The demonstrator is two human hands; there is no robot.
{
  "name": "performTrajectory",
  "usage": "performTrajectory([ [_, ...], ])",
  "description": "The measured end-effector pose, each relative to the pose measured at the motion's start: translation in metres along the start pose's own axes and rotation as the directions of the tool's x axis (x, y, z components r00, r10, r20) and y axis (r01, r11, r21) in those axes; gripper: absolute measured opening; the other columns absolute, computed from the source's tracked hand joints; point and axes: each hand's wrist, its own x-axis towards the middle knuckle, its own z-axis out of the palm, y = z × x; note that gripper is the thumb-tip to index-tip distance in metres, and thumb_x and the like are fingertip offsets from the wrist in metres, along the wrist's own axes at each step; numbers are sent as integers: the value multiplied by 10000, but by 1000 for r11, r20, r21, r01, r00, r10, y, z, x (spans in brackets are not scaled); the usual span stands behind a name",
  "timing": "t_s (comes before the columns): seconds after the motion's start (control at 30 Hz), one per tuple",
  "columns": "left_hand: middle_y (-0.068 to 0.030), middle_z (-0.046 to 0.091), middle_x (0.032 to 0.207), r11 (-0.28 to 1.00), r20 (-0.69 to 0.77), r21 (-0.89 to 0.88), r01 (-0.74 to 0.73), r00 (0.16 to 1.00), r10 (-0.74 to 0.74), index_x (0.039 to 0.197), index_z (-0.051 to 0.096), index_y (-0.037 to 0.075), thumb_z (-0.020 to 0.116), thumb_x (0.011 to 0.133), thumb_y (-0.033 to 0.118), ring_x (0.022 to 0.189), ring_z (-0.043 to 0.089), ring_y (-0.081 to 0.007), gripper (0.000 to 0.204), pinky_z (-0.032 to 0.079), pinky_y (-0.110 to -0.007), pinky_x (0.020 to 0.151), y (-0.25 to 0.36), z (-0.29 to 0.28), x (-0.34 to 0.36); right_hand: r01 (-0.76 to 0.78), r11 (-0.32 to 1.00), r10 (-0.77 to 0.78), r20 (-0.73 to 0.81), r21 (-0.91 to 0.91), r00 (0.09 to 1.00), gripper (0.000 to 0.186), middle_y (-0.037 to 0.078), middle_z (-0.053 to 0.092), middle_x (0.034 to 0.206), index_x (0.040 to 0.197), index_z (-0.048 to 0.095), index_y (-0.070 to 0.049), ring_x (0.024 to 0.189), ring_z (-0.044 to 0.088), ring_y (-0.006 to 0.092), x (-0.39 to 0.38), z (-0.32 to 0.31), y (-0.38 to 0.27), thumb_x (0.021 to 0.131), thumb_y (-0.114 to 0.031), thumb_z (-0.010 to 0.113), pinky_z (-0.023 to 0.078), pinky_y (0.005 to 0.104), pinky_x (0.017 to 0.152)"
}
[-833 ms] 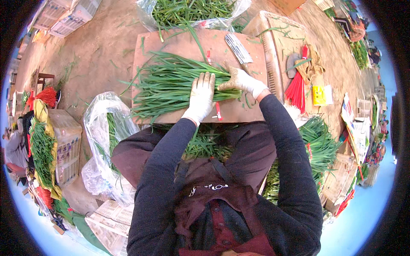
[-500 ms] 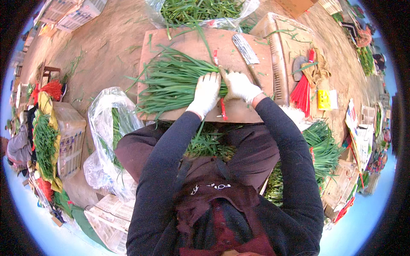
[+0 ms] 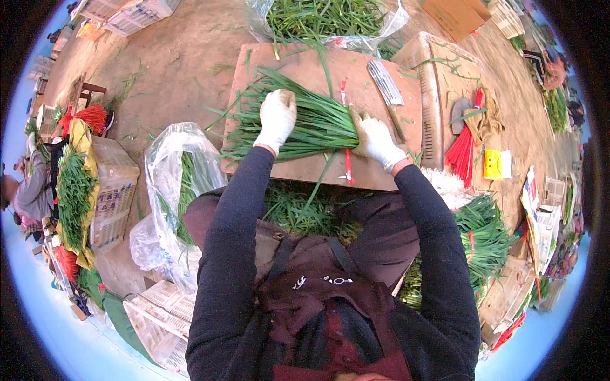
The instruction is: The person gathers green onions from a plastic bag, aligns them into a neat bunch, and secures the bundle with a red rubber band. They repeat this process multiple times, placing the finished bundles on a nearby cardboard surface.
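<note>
A bunch of garlic chives (image 3: 311, 120) lies across a brown board (image 3: 248, 63) in front of me, leaf tips to the left and cut ends to the right. My right hand (image 3: 378, 140), in a white glove, is closed around the stem end. My left hand (image 3: 277, 119), gloved too, has its fingers curled in among the leaves toward the tip end; how many leaves it grips is hidden. A red tie strip (image 3: 348, 166) runs beneath the stems, its two ends showing above and below. A cleaver (image 3: 386, 84) with a wooden handle lies right of the bunch.
A clear bag of loose greens (image 3: 324, 19) lies beyond the board. Right stand a crate (image 3: 435, 82), red tie strips (image 3: 462, 155), a yellow packet (image 3: 492, 164) and tied chive bunches (image 3: 483, 228). Another plastic bag (image 3: 171, 159) and a white crate (image 3: 113, 190) are left.
My left hand has slid leftward along the leaves, away from my right hand, which remains at the stem end. The whole view has shifted, so the board appears further right.
</note>
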Motion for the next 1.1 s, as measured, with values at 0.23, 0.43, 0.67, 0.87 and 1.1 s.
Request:
performTrajectory([
  [0.23,-149,696,972,995,238,38,95,966,-102,1025,706,98,536,868,148,924,659,-320,237,515,-401,827,-30,7,22,-14,1000,15,59,-3,998,992,258,595,1061,1481,265,-14,878,654,381,1,1,1,693,-353,762,525,466,754],
  [0.43,-149,692,985,992,428,122,3,902,-55,1010,723,110,558,833,149,928,652,-330,244,519,-405,815,-9,-4,29,-34,999,34,90,1,995,993,263,584,1089,1493,246,-30,937,641,385,1,-1,0,705,-357,755,509,479,793],
  [0.67,-146,687,796,977,177,-109,183,971,-162,895,737,63,552,871,190,684,663,-253,225,524,-375,659,-12,3,37,-6,1000,8,79,-25,997,917,242,598,1081,1478,277,-28,909,646,381,1,4,3,731,-313,724,514,472,778],
  [0.87,-180,706,874,948,418,35,316,857,-301,981,731,71,550,886,265,828,685,-315,282,524,-387,751,-30,-4,51,20,999,-21,-7,-29,1000,873,234,606,1018,1470,296,-28,842,656,372,0,10,5,744,-291,703,521,468,734],
  [1.1,-120,684,1036,991,447,128,-43,895,-19,1052,713,129,615,814,219,968,655,-297,272,516,-389,845,-4,-4,32,14,1000,-14,3,-17,1000,921,235,605,1006,1470,289,-29,841,658,371,1,8,4,713,-306,733,521,469,732],
])
